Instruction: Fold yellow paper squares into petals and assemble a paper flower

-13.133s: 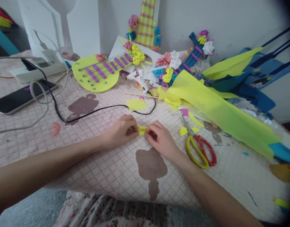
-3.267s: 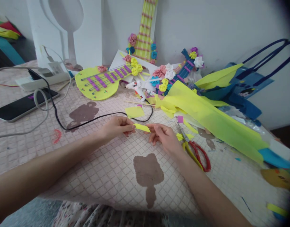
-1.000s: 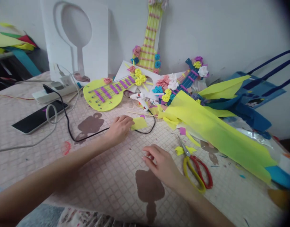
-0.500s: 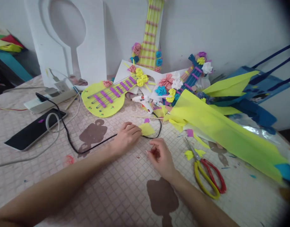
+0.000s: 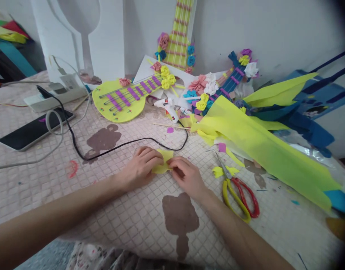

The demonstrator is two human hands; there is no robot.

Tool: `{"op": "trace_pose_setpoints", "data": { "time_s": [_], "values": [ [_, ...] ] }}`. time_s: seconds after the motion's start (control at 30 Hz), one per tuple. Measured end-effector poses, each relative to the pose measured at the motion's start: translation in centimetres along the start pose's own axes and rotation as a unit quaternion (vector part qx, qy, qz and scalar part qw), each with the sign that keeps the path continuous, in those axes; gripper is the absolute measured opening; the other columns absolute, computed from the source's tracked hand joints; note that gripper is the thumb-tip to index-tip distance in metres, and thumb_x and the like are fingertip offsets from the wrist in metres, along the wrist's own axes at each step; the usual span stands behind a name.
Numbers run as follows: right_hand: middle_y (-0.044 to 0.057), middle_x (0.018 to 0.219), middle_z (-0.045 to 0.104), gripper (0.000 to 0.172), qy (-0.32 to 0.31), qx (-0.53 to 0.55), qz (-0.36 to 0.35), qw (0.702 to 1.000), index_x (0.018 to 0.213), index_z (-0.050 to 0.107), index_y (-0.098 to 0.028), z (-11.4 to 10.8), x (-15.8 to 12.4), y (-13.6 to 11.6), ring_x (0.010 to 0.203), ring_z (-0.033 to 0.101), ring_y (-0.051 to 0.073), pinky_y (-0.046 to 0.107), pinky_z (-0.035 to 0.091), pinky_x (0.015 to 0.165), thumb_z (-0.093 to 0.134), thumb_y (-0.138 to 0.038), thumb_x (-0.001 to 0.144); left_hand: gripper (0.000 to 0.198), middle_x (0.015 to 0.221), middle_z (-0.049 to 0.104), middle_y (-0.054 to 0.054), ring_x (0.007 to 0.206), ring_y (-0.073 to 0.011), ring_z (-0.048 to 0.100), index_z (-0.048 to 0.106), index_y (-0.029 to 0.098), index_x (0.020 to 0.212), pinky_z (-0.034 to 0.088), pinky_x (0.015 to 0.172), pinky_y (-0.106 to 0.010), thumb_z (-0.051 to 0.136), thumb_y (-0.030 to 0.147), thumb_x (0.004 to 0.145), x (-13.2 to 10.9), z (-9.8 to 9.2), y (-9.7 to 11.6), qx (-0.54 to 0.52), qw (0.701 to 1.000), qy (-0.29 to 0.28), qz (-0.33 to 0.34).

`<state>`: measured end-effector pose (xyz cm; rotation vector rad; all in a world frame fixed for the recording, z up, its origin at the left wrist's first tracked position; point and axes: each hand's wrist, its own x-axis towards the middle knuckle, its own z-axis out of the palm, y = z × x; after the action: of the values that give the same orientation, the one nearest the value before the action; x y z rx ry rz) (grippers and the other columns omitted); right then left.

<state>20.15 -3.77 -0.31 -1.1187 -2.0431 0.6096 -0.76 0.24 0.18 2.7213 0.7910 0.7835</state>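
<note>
A small yellow foam piece [image 5: 162,163] lies on the quilted pink table cover [image 5: 110,210] in front of me. My left hand [image 5: 140,167] grips its left side with curled fingers. My right hand [image 5: 186,176] pinches its right edge, fingers pressed together. Both hands rest low on the cover, almost touching each other. Part of the piece is hidden under my fingers.
Yellow-and-red scissors [image 5: 240,193] lie right of my right hand. A black cable [image 5: 118,146] loops just beyond my hands. Further back are a glue gun [image 5: 168,107], a yellow foam guitar [image 5: 124,99], a large yellow foam sheet [image 5: 259,146], a phone [image 5: 31,131] and a power strip [image 5: 52,98].
My left hand has drawn the yellow piece from beside the cable toward me. My right hand has moved in and taken hold of its other edge.
</note>
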Motion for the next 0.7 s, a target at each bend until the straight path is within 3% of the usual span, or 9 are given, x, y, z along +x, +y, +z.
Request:
{"op": "trace_pose_setpoints", "data": {
  "time_s": [0.2,0.4,0.57,0.7],
  "values": [
    [0.010,0.112,0.053,0.025,-0.041,-0.046,-0.029,0.998,0.098,0.055,-0.021,-0.5,0.2,0.2,0.107,0.055,0.019,0.035,0.047,0.090,0.047,-0.005,0.081,0.016,0.092,0.065,-0.004,0.091,-0.0171,0.055,0.058,0.018,0.086,0.036,0.093,-0.038,0.045,0.010,0.088,-0.2,-0.7,-0.6,-0.018,0.997,-0.054,0.057],
    [0.007,0.101,0.057,0.017,-0.063,-0.037,-0.037,0.997,0.090,0.057,-0.021,-0.6,0.2,0.6,0.096,0.056,0.018,0.033,0.048,0.084,0.048,-0.008,0.085,0.012,0.088,0.064,-0.004,0.086,-0.0165,0.057,0.060,0.016,0.087,0.041,0.085,-0.033,0.051,0.008,0.084,-0.2,-1.1,-1.0,-0.111,0.992,-0.065,0.002],
    [0.008,0.106,0.055,0.028,-0.074,-0.012,-0.025,0.997,0.101,0.055,-0.022,-0.8,0.2,0.6,0.102,0.054,0.019,0.033,0.047,0.084,0.050,-0.003,0.081,0.013,0.092,0.063,-0.005,0.089,-0.0160,0.057,0.063,0.016,0.084,0.043,0.086,-0.031,0.052,0.009,0.085,-0.3,-1.3,-1.5,-0.161,0.984,-0.071,0.007],
    [0.006,0.100,0.055,0.013,-0.085,0.013,-0.006,0.996,0.088,0.059,-0.021,-1.2,0.4,0.3,0.092,0.056,0.016,0.029,0.047,0.078,0.053,-0.010,0.084,0.012,0.092,0.061,-0.007,0.084,-0.0145,0.057,0.064,0.014,0.082,0.046,0.080,-0.028,0.053,0.010,0.084,-0.1,-1.4,-1.8,-0.199,0.977,-0.075,-0.008]
  ]
}}
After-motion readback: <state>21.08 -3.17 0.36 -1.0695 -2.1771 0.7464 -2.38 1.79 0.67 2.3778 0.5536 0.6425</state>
